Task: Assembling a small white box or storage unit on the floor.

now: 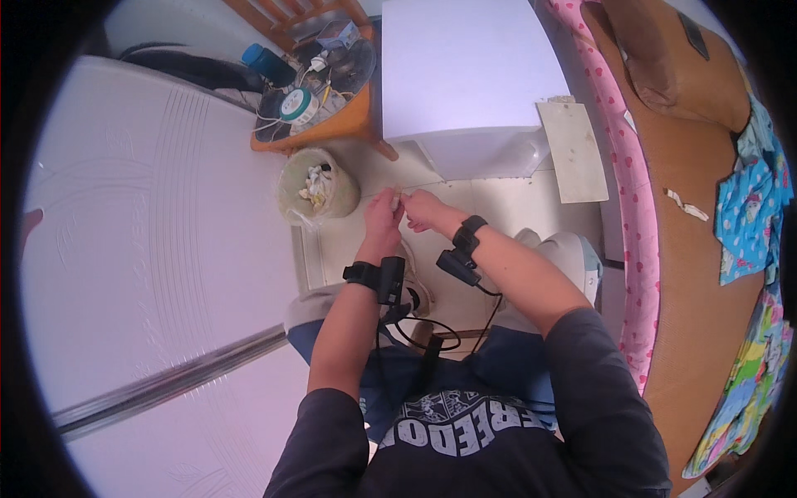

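My left hand [382, 219] and my right hand [424, 211] meet over the floor in front of me, fingertips almost touching. The fingers of both are bent and pinched together. A tiny pale thing [396, 201] shows between the fingertips, too small to name, and the fingers partly hide it. Just left of and beyond my hands stands a light-coloured waste bin [343, 199] with crumpled tissues [317, 184] in it. Black straps with small dark devices sit on both wrists, and a black cable [444, 344] loops between them.
A wooden chair [353, 124] at the far left holds a blue-capped bottle [267, 65], a round teal-lidded tub [297, 106] and cables. Ahead stands a white cabinet [469, 66] with a pale board [574, 153] beside it. A brown-matted bed [697, 282] lies right; white panels [174, 216] left.
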Demonstrator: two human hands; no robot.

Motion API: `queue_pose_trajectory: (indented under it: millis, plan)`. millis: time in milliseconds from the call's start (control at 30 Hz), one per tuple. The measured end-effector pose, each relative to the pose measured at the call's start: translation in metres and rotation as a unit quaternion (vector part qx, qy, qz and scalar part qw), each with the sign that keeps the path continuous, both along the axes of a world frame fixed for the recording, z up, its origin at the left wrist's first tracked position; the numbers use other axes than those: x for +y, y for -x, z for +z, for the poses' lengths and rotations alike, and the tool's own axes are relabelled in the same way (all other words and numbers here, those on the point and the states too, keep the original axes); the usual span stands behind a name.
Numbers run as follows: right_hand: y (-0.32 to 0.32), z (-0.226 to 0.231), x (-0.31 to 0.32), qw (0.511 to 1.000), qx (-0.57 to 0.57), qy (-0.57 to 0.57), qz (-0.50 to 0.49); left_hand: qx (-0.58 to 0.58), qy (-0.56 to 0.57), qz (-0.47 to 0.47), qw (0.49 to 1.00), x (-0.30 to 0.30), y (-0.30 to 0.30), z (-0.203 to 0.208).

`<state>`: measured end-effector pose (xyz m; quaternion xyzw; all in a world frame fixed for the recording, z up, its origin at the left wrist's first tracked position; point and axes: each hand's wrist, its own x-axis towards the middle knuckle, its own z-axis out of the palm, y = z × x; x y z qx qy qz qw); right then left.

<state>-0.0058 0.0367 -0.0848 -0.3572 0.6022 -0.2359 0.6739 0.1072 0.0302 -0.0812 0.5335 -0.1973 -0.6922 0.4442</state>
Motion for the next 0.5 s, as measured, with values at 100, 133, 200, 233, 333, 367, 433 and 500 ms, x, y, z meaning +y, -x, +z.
queue_pose_trajectory:
  millis: [100,133,200,233,333,367,433,500]
  plan:
    - [-0.005,-0.007,0.015,0.995,-0.069,-0.019,-0.062,-0.028,0.008,-0.012,0.999,0.021,0.008,-0.005]
    - [-0.007,-0.009,0.019,0.996,-0.064,-0.02,-0.059,-0.023,0.007,-0.009,1.0,0.023,0.006,-0.009]
    - [-0.01,-0.008,0.027,0.986,-0.111,0.016,-0.127,-0.146,0.068,-0.084,0.983,0.025,0.001,-0.016]
    - [-0.011,-0.007,0.029,0.987,-0.107,0.016,-0.12,-0.143,0.068,-0.077,0.984,0.028,-0.002,-0.019]
    - [0.001,-0.004,0.025,0.979,-0.097,-0.012,-0.181,-0.187,0.075,-0.123,0.972,0.028,0.002,-0.005]
    - [0.014,-0.017,0.024,0.986,-0.052,-0.01,-0.158,-0.195,0.063,-0.215,0.955,0.023,0.004,-0.006]
    - [0.026,-0.032,0.023,0.993,0.0,-0.007,-0.121,-0.195,0.054,-0.292,0.935,0.007,-0.004,-0.003]
    - [0.033,-0.04,0.026,0.992,0.02,-0.001,-0.124,-0.218,-0.006,-0.42,0.881,-0.015,-0.02,0.0]
